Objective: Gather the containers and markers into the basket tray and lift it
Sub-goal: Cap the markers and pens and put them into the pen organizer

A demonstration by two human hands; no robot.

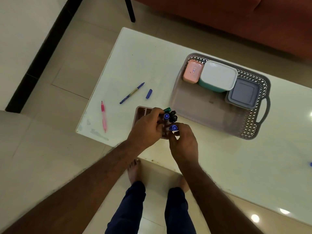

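A grey lattice basket tray (199,107) sits on the white table (143,61). Along its far side it holds a pink container (193,70), a white-lidded teal container (218,76) and a grey container (243,92). My left hand (146,128) grips a bunch of markers (170,115) with blue, black and green caps, above a small pink organizer tray (143,111). My right hand (183,142) pinches one blue-capped marker (173,128) beside the bunch. On the table to the left lie a blue pen (132,92), a loose blue cap (148,94) and a pink pen (103,115).
The table's left and near edges drop to a tiled floor, where my bare feet (133,169) stand. A red sofa (236,17) runs behind the table. A small blue object (310,164) peeks in at the right edge.
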